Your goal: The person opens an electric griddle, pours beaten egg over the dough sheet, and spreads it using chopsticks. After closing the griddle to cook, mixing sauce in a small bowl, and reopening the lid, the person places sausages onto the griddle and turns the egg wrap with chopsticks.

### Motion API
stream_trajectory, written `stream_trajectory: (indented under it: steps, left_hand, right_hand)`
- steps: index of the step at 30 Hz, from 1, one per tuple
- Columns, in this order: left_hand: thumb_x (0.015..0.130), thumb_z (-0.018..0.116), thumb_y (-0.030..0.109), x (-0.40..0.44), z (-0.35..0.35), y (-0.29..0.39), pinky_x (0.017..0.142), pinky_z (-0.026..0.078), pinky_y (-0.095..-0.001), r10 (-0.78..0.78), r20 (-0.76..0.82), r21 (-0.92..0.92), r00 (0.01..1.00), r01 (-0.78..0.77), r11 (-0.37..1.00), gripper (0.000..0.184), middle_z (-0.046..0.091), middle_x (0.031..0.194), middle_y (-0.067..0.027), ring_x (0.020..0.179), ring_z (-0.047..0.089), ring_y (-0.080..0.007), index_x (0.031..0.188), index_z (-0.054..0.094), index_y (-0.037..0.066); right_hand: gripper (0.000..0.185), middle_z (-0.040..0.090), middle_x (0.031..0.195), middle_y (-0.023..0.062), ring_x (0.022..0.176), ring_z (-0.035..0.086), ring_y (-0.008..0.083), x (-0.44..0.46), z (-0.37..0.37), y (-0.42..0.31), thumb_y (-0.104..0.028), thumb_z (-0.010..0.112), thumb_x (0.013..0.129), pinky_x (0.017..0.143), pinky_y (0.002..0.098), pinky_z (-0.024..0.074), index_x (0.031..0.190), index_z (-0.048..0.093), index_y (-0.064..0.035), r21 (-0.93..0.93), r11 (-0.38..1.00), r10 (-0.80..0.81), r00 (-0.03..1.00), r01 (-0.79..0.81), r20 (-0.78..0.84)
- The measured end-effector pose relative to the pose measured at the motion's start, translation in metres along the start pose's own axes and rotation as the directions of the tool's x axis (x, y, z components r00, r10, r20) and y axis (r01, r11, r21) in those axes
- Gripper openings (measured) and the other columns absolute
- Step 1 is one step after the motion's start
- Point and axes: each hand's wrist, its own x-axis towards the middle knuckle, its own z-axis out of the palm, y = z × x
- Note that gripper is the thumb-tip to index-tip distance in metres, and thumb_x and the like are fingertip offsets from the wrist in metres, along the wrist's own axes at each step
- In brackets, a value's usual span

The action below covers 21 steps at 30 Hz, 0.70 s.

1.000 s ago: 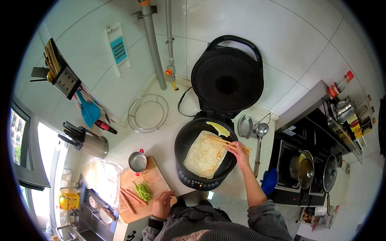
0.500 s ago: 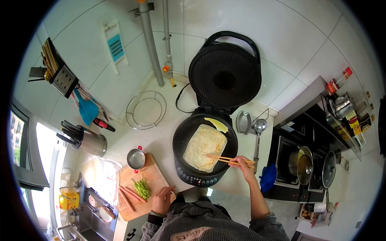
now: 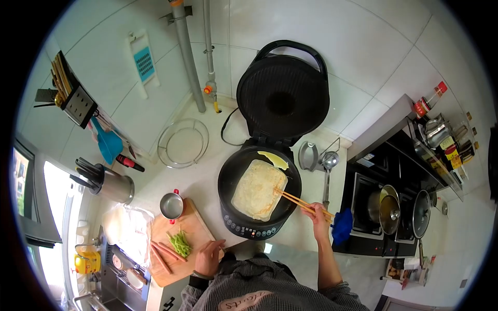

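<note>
My right hand (image 3: 320, 220) grips a pair of wooden chopsticks (image 3: 300, 200), their tips touching the right edge of a flat, pale, squarish pancake (image 3: 258, 189). The pancake lies in the round black electric pan (image 3: 224, 179), whose ridged lid (image 3: 282, 98) stands raised behind. A yellow piece (image 3: 273, 160) lies at the pan's upper right edge. My left hand (image 3: 208, 257) rests with fingers apart at the right edge of the wooden cutting board (image 3: 199, 220), holding nothing. On the board are green vegetable strips (image 3: 179, 243) and pink sausages (image 3: 166, 254).
A metal cup (image 3: 171, 206) with red handles overlaps the board's top. Behind it are a wire rack (image 3: 183, 143) and a knife block (image 3: 115, 185). A ladle (image 3: 329, 160) lies right of the pan, near a blue cloth (image 3: 342, 226) and a pot (image 3: 384, 207) on the stove.
The chopstick tips have moved from the pancake's upper part, across its lower middle, to its right edge. My right hand has come lower; my left hand stays by the board.
</note>
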Motion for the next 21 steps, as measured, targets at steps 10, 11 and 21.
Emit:
stream_trajectory:
  steps: [10,11,21]
  left_hand:
    - [0.085,0.049,-0.001,-0.002,0.002,-0.003,0.071,0.052,-0.0349,0.005,0.004,-0.012,1.0,-0.005,1.0,0.023,0.067,0.086,-0.0118,0.079,0.066,-0.0267,0.101,0.065,0.004]
    - [0.085,0.049,-0.001,-0.003,0.0,-0.001,0.071,0.052,-0.0349,0.007,0.0,-0.015,1.0,-0.007,1.0,0.023,0.067,0.086,-0.0118,0.079,0.066,-0.0267,0.101,0.065,0.004]
    - [0.083,0.049,-0.005,-0.01,-0.012,0.002,0.07,0.052,-0.0339,0.027,-0.093,0.012,0.995,-0.026,1.0,0.026,0.067,0.088,-0.0112,0.078,0.065,-0.0254,0.102,0.065,0.003]
  right_hand:
    - [0.042,0.063,0.098,0.0135,0.087,0.065,0.0235,0.008,-0.009,-0.016,-0.037,0.039,0.101,0.081,0.0354,0.054,0.096,0.059,-0.0005,0.13,0.988,0.08,0.997,-0.08,0.005]
    - [0.045,0.063,0.097,0.0123,0.089,0.063,0.0217,0.012,-0.01,-0.03,-0.04,0.037,0.1,0.083,0.0346,0.0505,0.095,0.059,-0.0016,0.065,0.998,-0.015,0.999,0.018,-0.047]
    - [0.031,0.065,0.105,0.0118,0.068,0.063,0.0174,0.142,0.081,-0.239,-0.027,0.043,0.098,0.058,0.0295,0.0479,0.107,0.058,-0.0012,-0.342,0.858,-0.394,0.918,0.384,0.041]
